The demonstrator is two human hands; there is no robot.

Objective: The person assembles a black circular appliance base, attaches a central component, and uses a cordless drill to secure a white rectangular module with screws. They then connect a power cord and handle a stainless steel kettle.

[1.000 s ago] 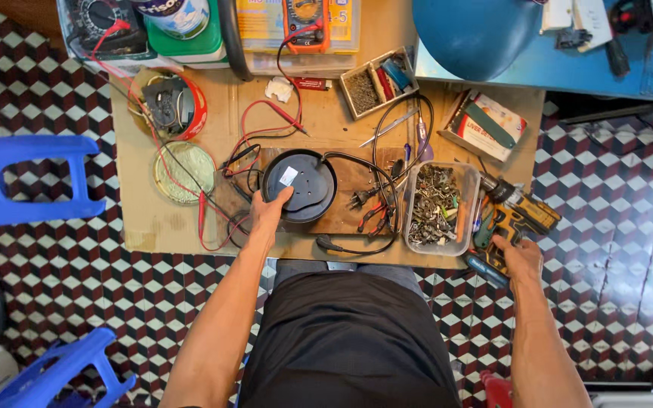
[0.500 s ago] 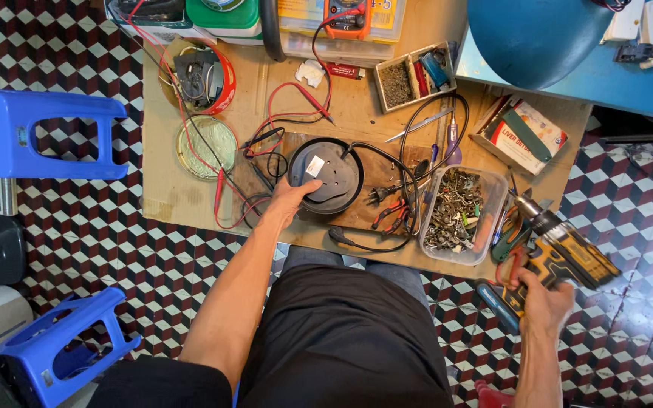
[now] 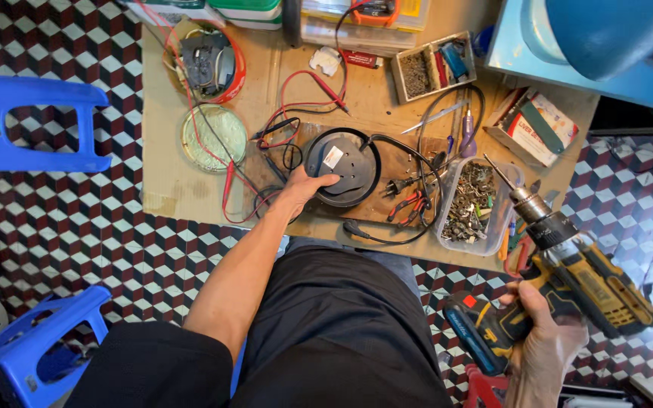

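Note:
My left hand (image 3: 302, 189) rests on the near edge of a round black appliance base (image 3: 344, 165) lying on the low wooden table (image 3: 168, 151); a black power cord (image 3: 410, 227) trails from it. My right hand (image 3: 546, 344) grips the handle of a yellow and black cordless drill (image 3: 568, 264), lifted off the table to the right, its bit pointing up and left toward a clear plastic tub of screws (image 3: 474, 196).
Red and black test leads (image 3: 296, 106), a round glass dish (image 3: 213, 137), a red-rimmed bowl of parts (image 3: 209, 62), a divided parts box (image 3: 432, 66) and small cartons (image 3: 534, 125) crowd the table. Blue plastic stools (image 3: 32, 121) stand left. A blue surface (image 3: 606, 45) sits top right.
My right hand has picked the drill up from the table's right edge and drawn it back toward me. My left hand has stayed on the black base.

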